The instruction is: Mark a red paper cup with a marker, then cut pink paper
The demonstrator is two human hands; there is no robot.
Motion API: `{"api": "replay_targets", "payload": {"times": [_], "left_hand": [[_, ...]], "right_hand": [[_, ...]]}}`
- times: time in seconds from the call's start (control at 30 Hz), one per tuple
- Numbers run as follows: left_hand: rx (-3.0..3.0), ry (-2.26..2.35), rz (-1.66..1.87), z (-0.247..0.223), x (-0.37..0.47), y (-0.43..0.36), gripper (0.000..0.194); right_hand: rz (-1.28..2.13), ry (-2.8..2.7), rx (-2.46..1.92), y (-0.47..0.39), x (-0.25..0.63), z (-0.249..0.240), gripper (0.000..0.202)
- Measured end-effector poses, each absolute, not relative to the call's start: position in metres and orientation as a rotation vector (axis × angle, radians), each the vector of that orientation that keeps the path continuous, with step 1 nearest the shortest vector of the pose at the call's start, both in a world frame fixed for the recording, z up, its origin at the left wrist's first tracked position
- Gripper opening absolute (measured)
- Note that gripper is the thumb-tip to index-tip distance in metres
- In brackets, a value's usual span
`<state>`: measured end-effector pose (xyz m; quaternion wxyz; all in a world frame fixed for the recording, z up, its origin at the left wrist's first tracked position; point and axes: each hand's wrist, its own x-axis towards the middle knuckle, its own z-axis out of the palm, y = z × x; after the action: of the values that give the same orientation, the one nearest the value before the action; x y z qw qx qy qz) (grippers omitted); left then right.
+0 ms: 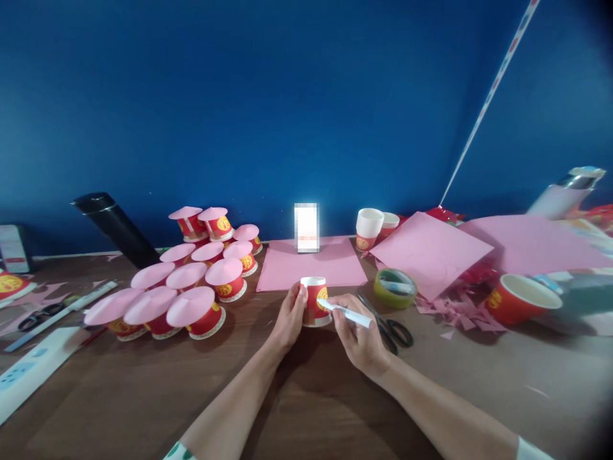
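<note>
A red paper cup [312, 305] with yellow print stands upside down on the brown table, its white base facing up. My left hand [288, 317] has its fingers closed around the cup's left side. In my right hand [357, 332] is a white pen [353, 316], its tip at the right side of the cup's wall. Behind the cup lies a stack of pink paper [282, 265]. Black-handled scissors [395, 333] and a roll of tape [393, 289] lie just right of my right hand.
At left stand several red cups topped with pink cones [225, 271], a black bottle [115, 227] and a power strip [29, 370]. On the right are pink sheets [431, 249], paper scraps [460, 314], a tipped red cup [510, 306] and stacked cups [369, 223]. A lit phone [307, 228] stands behind.
</note>
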<state>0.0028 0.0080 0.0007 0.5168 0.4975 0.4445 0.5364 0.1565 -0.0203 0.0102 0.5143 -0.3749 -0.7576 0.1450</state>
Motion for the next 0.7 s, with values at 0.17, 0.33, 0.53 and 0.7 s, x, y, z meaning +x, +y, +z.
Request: {"api": "replay_targets", "payload": {"times": [0.17, 0.33, 0.53, 0.7], "left_hand": [[1.19, 1.045, 1.297, -0.0028, 0.0033, 0.0096, 0.043], [1.19, 1.059, 1.293, -0.0036, 0.0039, 0.0096, 0.043], [1.163, 0.987, 1.288, -0.0048, 0.0039, 0.0097, 0.043], [1.148, 0.988, 1.288, -0.0051, 0.0035, 0.0094, 0.045]], "right_hand": [[0.346, -1.827, -0.905, -0.0202, 0.1564, 0.0101, 0.017], [0.371, -1.817, -0.898, -0.0202, 0.1568, 0.0096, 0.016], [0.404, -1.747, -0.881, -0.0208, 0.1576, 0.0092, 0.018], [0.357, -1.738, -0.872, -0.0194, 0.1569, 0.0116, 0.018]]}}
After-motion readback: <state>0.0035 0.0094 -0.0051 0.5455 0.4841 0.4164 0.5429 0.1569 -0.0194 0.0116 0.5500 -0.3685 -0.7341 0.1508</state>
